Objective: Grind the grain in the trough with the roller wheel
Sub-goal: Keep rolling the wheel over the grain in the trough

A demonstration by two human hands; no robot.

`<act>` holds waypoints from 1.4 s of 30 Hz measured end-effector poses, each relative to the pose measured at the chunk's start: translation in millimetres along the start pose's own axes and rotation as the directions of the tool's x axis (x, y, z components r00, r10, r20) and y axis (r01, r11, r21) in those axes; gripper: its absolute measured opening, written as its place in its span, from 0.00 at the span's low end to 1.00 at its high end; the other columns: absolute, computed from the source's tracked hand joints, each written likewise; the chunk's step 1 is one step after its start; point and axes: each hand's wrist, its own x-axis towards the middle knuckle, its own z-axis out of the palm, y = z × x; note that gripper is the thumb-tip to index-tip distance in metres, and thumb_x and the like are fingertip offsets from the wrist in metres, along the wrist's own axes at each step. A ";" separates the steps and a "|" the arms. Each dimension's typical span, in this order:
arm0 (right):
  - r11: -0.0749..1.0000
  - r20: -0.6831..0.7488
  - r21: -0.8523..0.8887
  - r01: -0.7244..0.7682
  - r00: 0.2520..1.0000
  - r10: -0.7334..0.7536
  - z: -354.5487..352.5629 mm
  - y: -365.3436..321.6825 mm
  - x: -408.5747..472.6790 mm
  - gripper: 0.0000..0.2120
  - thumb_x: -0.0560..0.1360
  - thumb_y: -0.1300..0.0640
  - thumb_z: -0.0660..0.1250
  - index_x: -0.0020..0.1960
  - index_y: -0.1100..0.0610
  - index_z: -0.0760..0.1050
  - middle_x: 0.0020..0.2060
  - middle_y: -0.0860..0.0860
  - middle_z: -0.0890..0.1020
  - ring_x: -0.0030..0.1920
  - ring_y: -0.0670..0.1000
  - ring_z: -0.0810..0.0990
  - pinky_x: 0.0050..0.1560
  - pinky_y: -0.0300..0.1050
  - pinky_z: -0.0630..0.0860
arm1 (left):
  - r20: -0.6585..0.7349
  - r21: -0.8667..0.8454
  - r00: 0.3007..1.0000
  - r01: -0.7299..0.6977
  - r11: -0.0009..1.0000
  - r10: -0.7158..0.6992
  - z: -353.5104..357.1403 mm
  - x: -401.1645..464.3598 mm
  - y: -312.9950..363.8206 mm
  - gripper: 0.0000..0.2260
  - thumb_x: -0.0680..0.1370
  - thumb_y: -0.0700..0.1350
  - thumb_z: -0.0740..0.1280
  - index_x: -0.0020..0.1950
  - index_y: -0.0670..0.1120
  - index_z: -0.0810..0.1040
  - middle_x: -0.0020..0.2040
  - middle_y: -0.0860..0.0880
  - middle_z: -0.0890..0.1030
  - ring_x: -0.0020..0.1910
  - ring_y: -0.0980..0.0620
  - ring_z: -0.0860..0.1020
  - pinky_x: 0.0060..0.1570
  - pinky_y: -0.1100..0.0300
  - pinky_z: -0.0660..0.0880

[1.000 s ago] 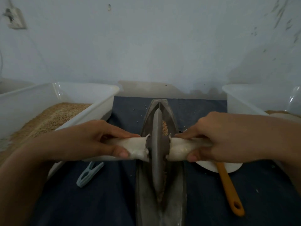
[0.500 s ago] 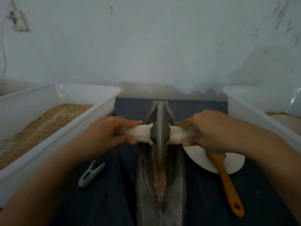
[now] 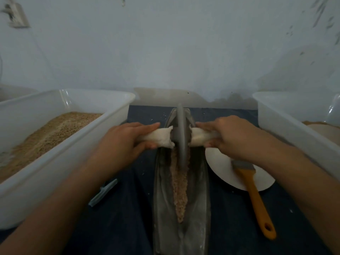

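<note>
A long grey metal trough (image 3: 197, 190) runs away from me down the middle of the dark cloth. A strip of brown crushed grain (image 3: 179, 183) lies along its groove. The grey roller wheel (image 3: 181, 134) stands upright on its edge at the trough's far end. White cloth-wrapped handles stick out of both sides of the wheel. My left hand (image 3: 123, 140) grips the left handle and my right hand (image 3: 231, 138) grips the right one.
A white tub (image 3: 60, 162) holding tan grain stands at the left. Another white tub (image 3: 294, 126) is at the right. Right of the trough a white plate (image 3: 220, 162) carries an orange-handled brush (image 3: 257, 201). A pale blue clothes peg (image 3: 103, 193) lies left of the trough.
Both hands pushed the roller wheel away from me along the trough, from near its middle to the far end. The strip of grain behind the wheel came into view.
</note>
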 end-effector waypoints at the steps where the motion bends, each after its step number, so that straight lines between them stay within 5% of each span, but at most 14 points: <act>1: 1.000 -0.038 0.004 -0.007 0.999 0.007 4.1 1.9 2.8 0.29 0.77 0.49 0.64 0.74 0.41 0.55 0.60 0.52 0.73 0.59 0.52 0.71 0.51 0.44 0.66 | -0.046 0.026 0.999 -0.015 1.000 0.016 4.1 1.7 -0.5 0.24 0.75 0.50 0.67 0.70 0.55 0.66 0.57 0.50 0.79 0.53 0.52 0.75 0.50 0.62 0.67; 4: 1.000 -0.038 0.009 0.007 0.999 -0.007 6.0 4.2 3.0 0.29 0.77 0.49 0.63 0.74 0.42 0.54 0.58 0.51 0.73 0.58 0.52 0.71 0.51 0.43 0.66 | -0.040 -0.015 0.999 -0.011 1.000 0.010 3.2 4.1 -1.5 0.25 0.74 0.49 0.69 0.70 0.55 0.67 0.54 0.49 0.80 0.49 0.54 0.75 0.47 0.65 0.66; 8: 0.996 0.098 -0.023 0.083 0.992 -0.080 -14.5 -5.4 -13.5 0.28 0.73 0.45 0.66 0.71 0.40 0.62 0.58 0.47 0.77 0.56 0.48 0.74 0.48 0.41 0.67 | 0.203 -0.160 0.979 0.010 0.987 0.023 -20.1 -4.6 -3.8 0.23 0.68 0.60 0.67 0.63 0.68 0.68 0.51 0.57 0.80 0.44 0.62 0.75 0.43 0.72 0.67; 12: 0.984 0.259 0.015 0.176 0.950 -0.174 -41.8 -15.8 -40.1 0.22 0.71 0.39 0.66 0.64 0.37 0.70 0.32 0.36 0.73 0.34 0.36 0.72 0.31 0.31 0.64 | 0.480 -0.340 0.866 0.036 0.940 0.141 -47.5 -13.7 -2.3 0.22 0.65 0.69 0.66 0.59 0.75 0.70 0.52 0.61 0.82 0.51 0.58 0.80 0.56 0.60 0.74; 14: 0.982 0.287 0.026 0.188 0.939 -0.187 -48.5 -18.4 -46.4 0.22 0.70 0.38 0.65 0.63 0.37 0.70 0.28 0.35 0.73 0.32 0.33 0.72 0.29 0.30 0.64 | 0.533 -0.424 0.823 0.060 0.904 0.196 -52.8 -15.9 -2.2 0.22 0.65 0.66 0.67 0.58 0.73 0.72 0.54 0.65 0.80 0.55 0.63 0.78 0.57 0.66 0.72; 17: 0.985 0.254 0.043 0.169 0.951 -0.175 -39.7 -16.9 -38.3 0.21 0.72 0.41 0.66 0.64 0.38 0.70 0.38 0.35 0.78 0.38 0.37 0.75 0.35 0.31 0.67 | 0.484 -0.330 0.866 0.047 0.943 0.126 -46.2 -13.2 -1.4 0.19 0.67 0.68 0.65 0.57 0.75 0.71 0.51 0.67 0.80 0.50 0.68 0.77 0.53 0.70 0.71; 20: 0.998 0.130 0.018 0.060 0.990 -0.061 -17.2 -7.0 -16.1 0.26 0.74 0.46 0.66 0.69 0.39 0.64 0.56 0.48 0.78 0.54 0.48 0.76 0.48 0.40 0.70 | 0.229 -0.155 0.973 0.033 0.987 0.004 -24.4 -4.3 1.9 0.20 0.67 0.63 0.65 0.59 0.72 0.68 0.48 0.65 0.79 0.45 0.67 0.76 0.43 0.74 0.66; 25: 1.000 -0.096 0.008 -0.007 0.995 0.008 10.1 5.8 5.8 0.29 0.77 0.49 0.63 0.74 0.42 0.55 0.58 0.51 0.73 0.58 0.52 0.71 0.54 0.46 0.68 | -0.149 0.049 0.988 -0.028 0.998 0.035 8.1 4.0 0.2 0.23 0.74 0.49 0.69 0.69 0.53 0.70 0.56 0.49 0.80 0.54 0.49 0.77 0.54 0.59 0.69; 27: 1.000 -0.081 0.003 0.003 0.997 -0.003 9.4 5.9 5.0 0.29 0.76 0.48 0.64 0.74 0.42 0.55 0.58 0.51 0.73 0.59 0.52 0.70 0.53 0.45 0.67 | -0.131 -0.021 0.991 -0.020 1.000 0.017 6.7 5.7 -1.2 0.23 0.73 0.48 0.70 0.68 0.53 0.71 0.54 0.49 0.81 0.52 0.50 0.77 0.50 0.63 0.68; 31: 0.997 0.080 -0.036 0.073 0.994 -0.070 -11.2 -2.9 -9.1 0.28 0.73 0.44 0.66 0.71 0.40 0.61 0.58 0.48 0.76 0.56 0.49 0.73 0.46 0.41 0.65 | 0.126 -0.169 0.992 0.019 0.985 0.002 -16.3 -1.1 -2.9 0.23 0.68 0.55 0.71 0.62 0.65 0.71 0.47 0.59 0.80 0.45 0.64 0.76 0.44 0.72 0.69; 36: 0.983 0.305 0.049 0.180 0.934 -0.186 -43.7 -13.2 -40.6 0.21 0.70 0.38 0.66 0.62 0.37 0.71 0.31 0.31 0.74 0.33 0.32 0.73 0.29 0.31 0.65 | 0.472 -0.372 0.868 0.036 0.928 0.155 -51.0 -14.5 1.7 0.21 0.64 0.62 0.68 0.56 0.76 0.71 0.51 0.67 0.80 0.51 0.65 0.78 0.52 0.71 0.71; 39: 0.982 0.299 0.060 0.181 0.935 -0.191 -44.6 -15.1 -42.5 0.20 0.70 0.38 0.65 0.62 0.37 0.71 0.31 0.34 0.75 0.34 0.33 0.73 0.30 0.30 0.66 | 0.520 -0.387 0.842 0.080 0.919 0.145 -52.8 -14.3 2.3 0.21 0.65 0.61 0.68 0.57 0.74 0.72 0.53 0.68 0.80 0.53 0.67 0.77 0.55 0.70 0.71; 42: 0.993 0.192 0.033 0.113 0.974 -0.118 -27.4 -11.6 -26.0 0.23 0.73 0.43 0.66 0.67 0.38 0.67 0.43 0.40 0.76 0.41 0.39 0.74 0.37 0.35 0.65 | 0.371 -0.208 0.927 0.038 0.977 0.043 -36.0 -7.6 1.2 0.20 0.68 0.61 0.67 0.59 0.73 0.69 0.47 0.66 0.80 0.45 0.65 0.77 0.47 0.75 0.69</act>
